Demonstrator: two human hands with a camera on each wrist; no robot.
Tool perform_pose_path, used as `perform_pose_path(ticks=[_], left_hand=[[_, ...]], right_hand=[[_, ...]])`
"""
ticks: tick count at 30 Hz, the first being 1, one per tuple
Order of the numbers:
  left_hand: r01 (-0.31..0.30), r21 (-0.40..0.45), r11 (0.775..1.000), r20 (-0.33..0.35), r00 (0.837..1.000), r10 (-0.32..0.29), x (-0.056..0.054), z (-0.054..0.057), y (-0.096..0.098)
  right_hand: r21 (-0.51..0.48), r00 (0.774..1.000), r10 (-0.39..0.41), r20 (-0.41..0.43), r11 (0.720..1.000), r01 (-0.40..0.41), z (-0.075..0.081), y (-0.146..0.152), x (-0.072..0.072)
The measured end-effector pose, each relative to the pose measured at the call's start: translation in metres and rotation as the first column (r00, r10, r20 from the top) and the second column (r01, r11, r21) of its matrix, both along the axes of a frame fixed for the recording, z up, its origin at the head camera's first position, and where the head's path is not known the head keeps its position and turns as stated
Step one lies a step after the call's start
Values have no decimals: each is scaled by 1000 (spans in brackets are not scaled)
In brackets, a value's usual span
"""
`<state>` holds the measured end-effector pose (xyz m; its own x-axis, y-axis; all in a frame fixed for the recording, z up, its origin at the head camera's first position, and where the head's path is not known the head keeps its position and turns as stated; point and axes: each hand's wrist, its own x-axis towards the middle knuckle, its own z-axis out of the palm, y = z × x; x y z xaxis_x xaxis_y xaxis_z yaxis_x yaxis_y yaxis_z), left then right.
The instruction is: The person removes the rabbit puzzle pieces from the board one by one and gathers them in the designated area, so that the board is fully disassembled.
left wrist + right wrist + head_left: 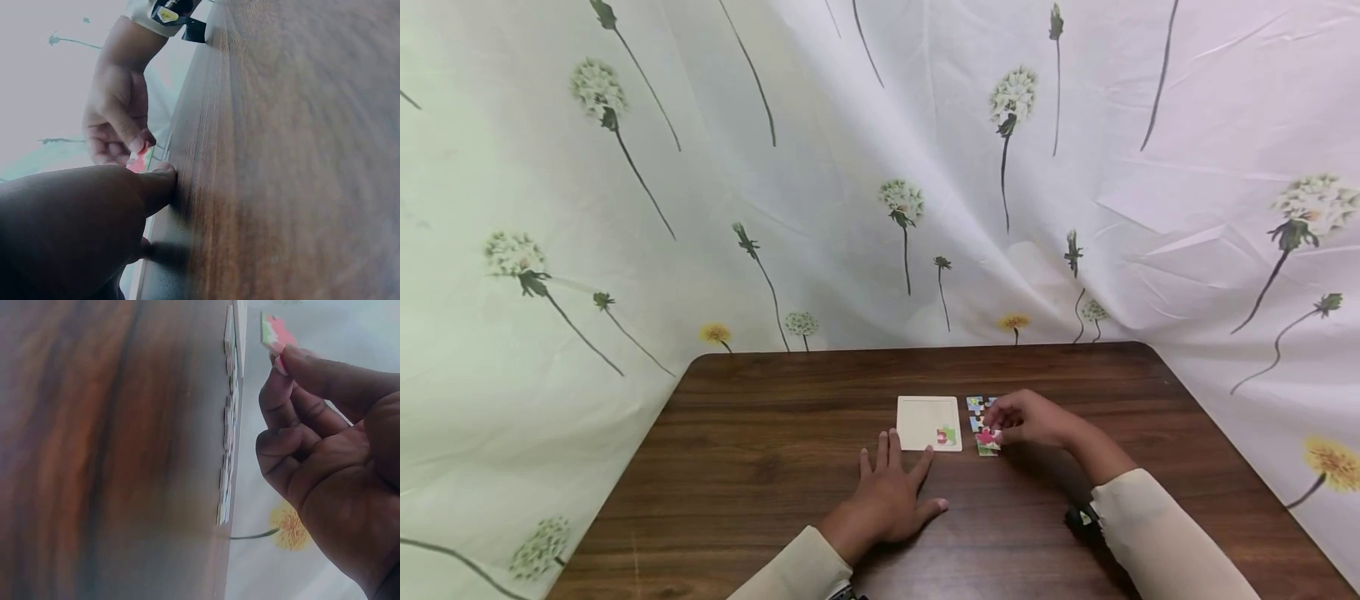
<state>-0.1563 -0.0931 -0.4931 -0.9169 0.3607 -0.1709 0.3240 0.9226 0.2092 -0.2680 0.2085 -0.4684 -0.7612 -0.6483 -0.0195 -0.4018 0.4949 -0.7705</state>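
A jigsaw piece (276, 332), pink with a pale green edge, is pinched between the thumb and index finger of my right hand (1033, 419). That hand holds it above the loose jigsaw pieces (975, 406), partly hiding them. Left of these lies a pale square puzzle tray (917, 417), with pink and green puzzle piecing (947, 436) in its lower right corner. My left hand (891, 497) lies palm down with fingers spread, its fingertips right at the tray's near edge. In the left wrist view, the left thumb (159, 181) is close to the tabletop.
The dark wooden table (760, 450) reaches back to a white curtain (835, 208) printed with dandelions. Wrist-worn gear (1081, 518) shows by the right sleeve (1165, 533).
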Motion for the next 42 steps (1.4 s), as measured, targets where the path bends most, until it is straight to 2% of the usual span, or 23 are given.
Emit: perform_pose_path(ticks=[6,17,24,32,42], left_hand=[[-7,-3,1000,11,1000,7,0,1,0],[-23,7,1000,38,999,22,-1,2,1],[-18,7,1000,39,999,18,0,3,1],[-10,11,1000,33,999,9,0,7,0],[-19,7,1000,45,999,18,1,4,2]], right_hand=[[-6,999,-28,-24,1000,28,-2,15,3],[-14,997,-73,22,997,73,-9,35,4],[33,995,-92,-40,995,94,-18,41,3],[27,990,-88,-106,995,92,-20,36,5],[28,972,-163,-167,985,170,-19,32,11]])
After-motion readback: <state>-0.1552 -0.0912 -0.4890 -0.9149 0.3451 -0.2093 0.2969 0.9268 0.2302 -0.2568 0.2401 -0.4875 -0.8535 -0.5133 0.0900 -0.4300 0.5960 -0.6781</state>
